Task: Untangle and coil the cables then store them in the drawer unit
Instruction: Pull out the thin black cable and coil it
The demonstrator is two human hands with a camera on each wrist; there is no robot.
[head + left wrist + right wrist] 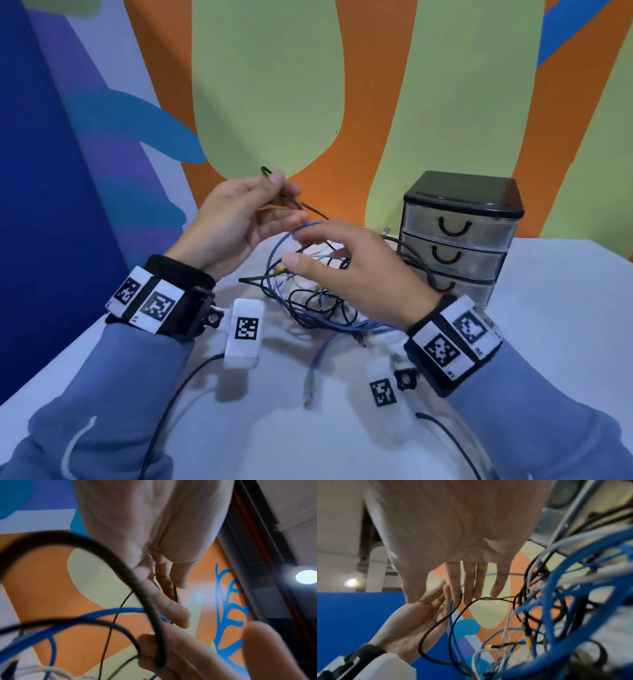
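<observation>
Nearest me, on the white table [548, 342], one loose end of a blue round-jacketed cable [310, 383] trails toward the near edge, its plug lying flat. Behind it, mid-table, sits the tangled heap of blue, black and white cables [308, 305], none of them coiled yet.

My right hand [356, 274] hovers over the heap, fingers relaxed and spread, gripping nothing; a raised loop of the blue cable arches beside its fingertips. My left hand [239, 222], lifted above the table's left side, pinches a thin black wire [301, 205] between thumb and forefinger, a short bend standing above the thumb and the rest running down into the heap.

To do this step well, I judge that I should keep the pinch firm but draw the wire out slowly, following it back with the free hand and lifting crossing loops off it instead of pulling against them. A hard tug would likely tighten the knot and drag the heap toward the left edge.

Farthest, at the back right of the table, stands the small three-drawer unit of clear plastic with a black top [459, 236]; all three drawers are closed, and a black strand lies against its lower front.
</observation>
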